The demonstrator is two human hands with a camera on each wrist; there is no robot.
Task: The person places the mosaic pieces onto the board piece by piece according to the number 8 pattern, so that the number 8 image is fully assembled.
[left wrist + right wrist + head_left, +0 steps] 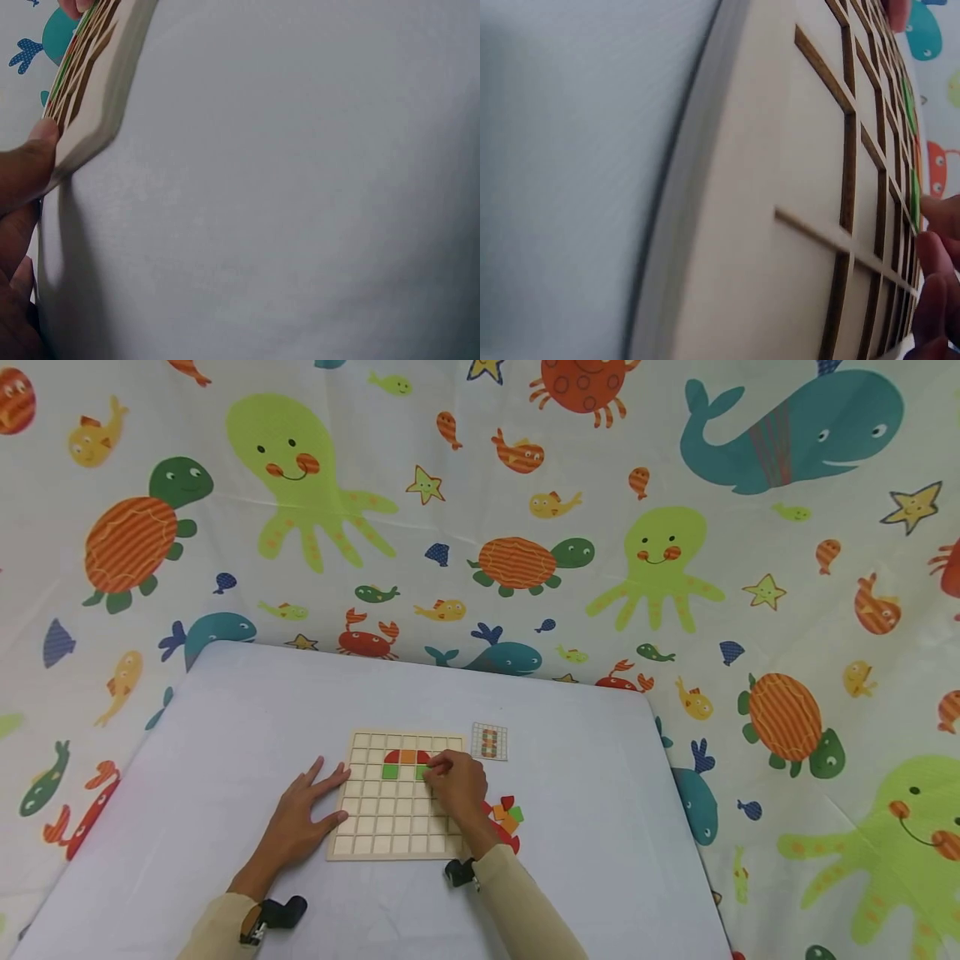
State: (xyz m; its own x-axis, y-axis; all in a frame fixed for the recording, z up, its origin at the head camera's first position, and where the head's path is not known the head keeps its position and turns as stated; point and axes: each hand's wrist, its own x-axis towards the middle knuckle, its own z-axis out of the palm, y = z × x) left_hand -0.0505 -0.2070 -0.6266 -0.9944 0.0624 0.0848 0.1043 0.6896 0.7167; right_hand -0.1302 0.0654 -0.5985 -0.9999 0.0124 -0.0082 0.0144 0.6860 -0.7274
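Observation:
A square wooden grid board (pixel 375 835) lies on the table. In its upper rows sit an orange square tile (pixel 408 757) between two red curved tiles (pixel 392 757), with a green square tile (pixel 390 772) below on the left. My right hand (pixel 459 785) has its bent fingertips at a second green square tile (pixel 421 772) at the right of that row, partly covering it; in the right wrist view a fingertip (pixel 934 210) meets this green tile (pixel 915 196). My left hand (pixel 303 814) rests spread along the board's left edge, its thumb (pixel 34 161) touching the rim.
Several loose red, orange and green tiles (pixel 506 818) lie in a pile right of the board, partly behind the right wrist. A small pattern card (pixel 490 742) lies beyond the board's upper right corner. A cloth printed with sea animals (pixel 517 564) hangs behind the white table (pixel 600 827).

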